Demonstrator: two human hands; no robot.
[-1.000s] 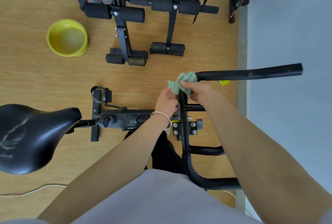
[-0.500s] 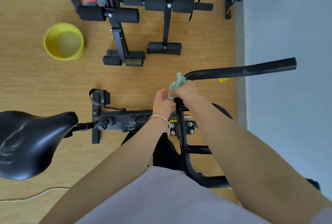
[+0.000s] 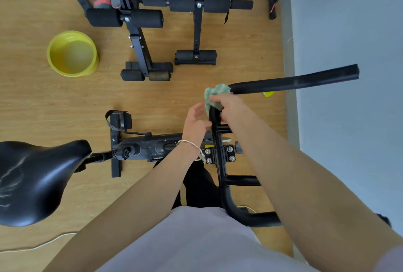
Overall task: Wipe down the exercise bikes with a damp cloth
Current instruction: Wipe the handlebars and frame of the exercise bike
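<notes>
The right hand is clutching the green cloth at the handlebar bend, the bar running rightward; the left hand is waiting alongside, seemingly loose.

Left hand loosened, drawn off cloth.

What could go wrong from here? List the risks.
The green patterned cloth is bunched in the right hand at the bend of the black handlebar, so parts of the bar may go unwiped.
The open yellow plastic basin stands on the wooden floor; a stray step could tip it.
The thin white cable on the floor might catch a foot.
</notes>
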